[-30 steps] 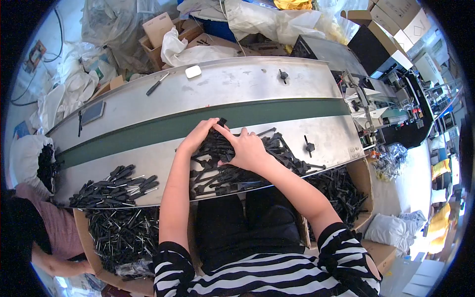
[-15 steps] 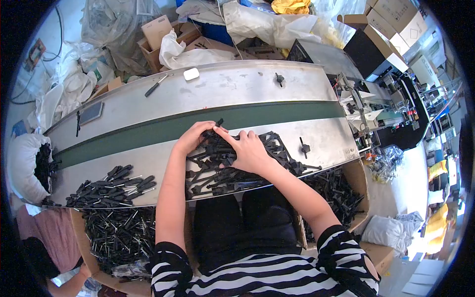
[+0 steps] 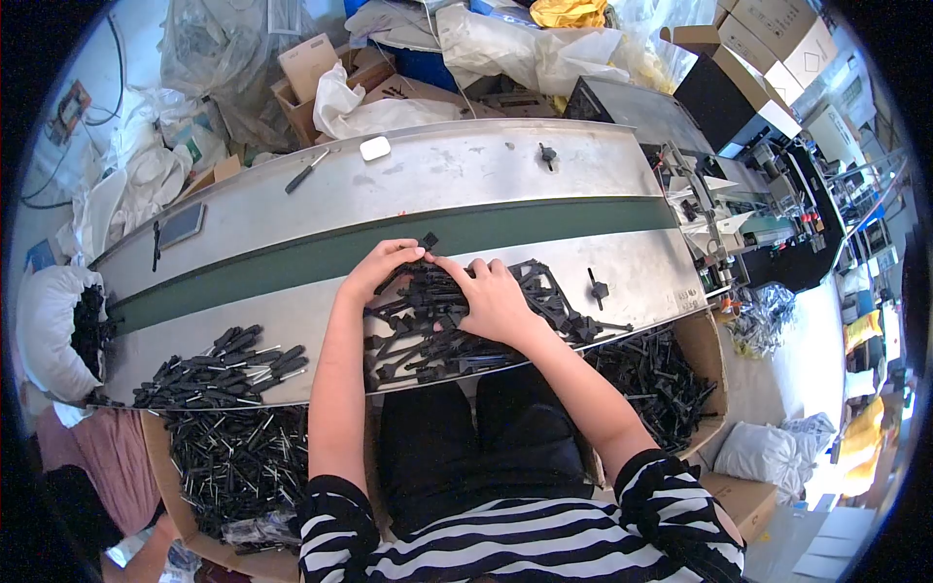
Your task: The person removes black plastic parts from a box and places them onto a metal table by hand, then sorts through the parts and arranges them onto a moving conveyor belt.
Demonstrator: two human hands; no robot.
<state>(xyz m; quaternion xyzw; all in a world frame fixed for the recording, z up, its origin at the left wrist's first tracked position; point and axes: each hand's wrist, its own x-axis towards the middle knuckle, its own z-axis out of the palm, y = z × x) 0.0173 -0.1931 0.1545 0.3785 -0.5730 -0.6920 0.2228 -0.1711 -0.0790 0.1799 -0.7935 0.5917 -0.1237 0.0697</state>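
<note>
The heaped black parts [image 3: 437,342] look like matt plastic, against the smudged, softly shining metal of the bench [image 3: 486,167] and its smooth, matt green belt [image 3: 549,220]. Screwdrivers [image 3: 219,377] combine plastic handles with glossy metal shafts; the carton [image 3: 702,345] is dull cardboard.

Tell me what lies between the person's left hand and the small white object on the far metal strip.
In the head view, the green belt runs between the left hand and the small white object, plus some of the far metal strip.
</note>
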